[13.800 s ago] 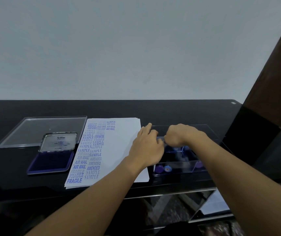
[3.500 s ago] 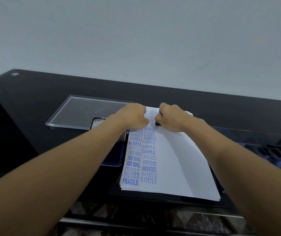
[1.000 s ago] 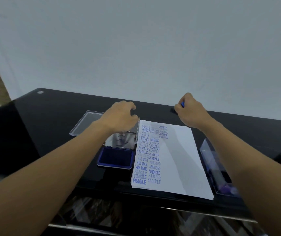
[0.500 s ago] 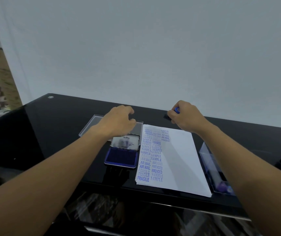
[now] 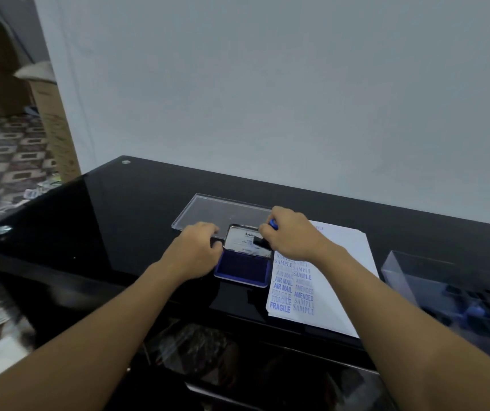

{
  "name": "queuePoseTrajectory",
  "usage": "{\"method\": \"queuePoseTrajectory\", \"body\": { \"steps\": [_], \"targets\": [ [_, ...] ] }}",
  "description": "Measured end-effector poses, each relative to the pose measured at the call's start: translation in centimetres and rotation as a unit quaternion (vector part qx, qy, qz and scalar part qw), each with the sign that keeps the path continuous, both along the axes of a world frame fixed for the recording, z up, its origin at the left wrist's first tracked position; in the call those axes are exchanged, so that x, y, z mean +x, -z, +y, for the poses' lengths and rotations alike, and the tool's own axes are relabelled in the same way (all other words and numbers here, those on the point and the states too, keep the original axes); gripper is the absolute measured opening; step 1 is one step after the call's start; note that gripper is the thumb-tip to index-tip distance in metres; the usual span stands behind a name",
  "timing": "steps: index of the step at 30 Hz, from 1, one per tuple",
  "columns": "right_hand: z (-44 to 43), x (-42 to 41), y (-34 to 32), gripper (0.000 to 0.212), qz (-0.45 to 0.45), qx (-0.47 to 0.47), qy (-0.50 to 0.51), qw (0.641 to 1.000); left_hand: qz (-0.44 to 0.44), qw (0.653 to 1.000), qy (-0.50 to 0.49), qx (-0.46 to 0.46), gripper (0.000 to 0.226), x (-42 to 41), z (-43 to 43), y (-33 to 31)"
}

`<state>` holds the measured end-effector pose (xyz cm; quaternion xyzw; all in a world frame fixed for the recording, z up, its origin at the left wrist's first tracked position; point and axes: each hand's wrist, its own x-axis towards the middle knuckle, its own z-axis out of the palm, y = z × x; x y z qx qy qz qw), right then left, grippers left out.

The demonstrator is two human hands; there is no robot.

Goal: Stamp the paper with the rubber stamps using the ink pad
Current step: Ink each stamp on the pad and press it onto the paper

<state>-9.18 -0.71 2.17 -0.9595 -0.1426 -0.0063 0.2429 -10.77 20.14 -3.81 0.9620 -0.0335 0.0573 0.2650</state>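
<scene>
The open blue ink pad (image 5: pixel 242 269) lies on the black table with its metal lid (image 5: pixel 245 241) raised behind it. My right hand (image 5: pixel 292 234) pinches a rubber stamp (image 5: pixel 263 237) with a blue knob and a black base, held above the lid and the pad. My left hand (image 5: pixel 197 247) rests against the pad's left edge, fingers curled around it. To the right of the pad lies the white paper stack (image 5: pixel 338 277), its left side covered in blue stamped words.
A clear acrylic lid (image 5: pixel 208 210) lies flat behind the ink pad. A clear plastic box (image 5: pixel 421 277) holding several blue-knobbed stamps stands at the right. The table's front edge is near me; a patterned floor and a cardboard box are off to the left.
My right hand has carried the stamp left from beyond the paper's top edge to over the ink pad. My left hand dropped from the lid's top to the pad's left side.
</scene>
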Motion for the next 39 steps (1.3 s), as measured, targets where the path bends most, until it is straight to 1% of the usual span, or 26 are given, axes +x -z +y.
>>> {"method": "queuePoseTrajectory", "body": {
  "steps": [3, 7, 12, 20, 28, 39],
  "targets": [
    [1.0, 0.0, 0.5, 0.025, -0.002, -0.018, -0.012, 1.0, -0.006, 1.0, 0.003, 0.009, 0.038, -0.1, 0.8, 1.3],
    [1.6, 0.2, 1.3, 0.023, -0.003, -0.044, -0.029, 0.999, -0.026, 0.998, 0.001, 0.054, 0.043, -0.3, 1.1, 2.4],
    [1.8, 0.4, 2.0, 0.023, 0.01, -0.059, -0.034, 0.998, -0.031, 0.997, 0.002, 0.073, 0.044, -0.3, 1.4, 4.0],
    [2.3, 0.4, 2.4, 0.016, 0.013, -0.078, -0.042, 0.996, -0.04, 0.997, -0.005, 0.063, 0.044, -0.5, 1.4, 4.8],
    [3.0, 0.5, 3.6, 0.017, 0.009, -0.111, -0.041, 0.993, -0.05, 0.997, -0.009, 0.062, 0.045, -0.7, 1.4, 5.0],
    [3.4, -0.1, 4.6, 0.018, -0.02, -0.114, -0.032, 0.993, -0.06, 0.996, -0.018, 0.063, 0.044, -0.7, 1.3, 5.1]
  ]
}}
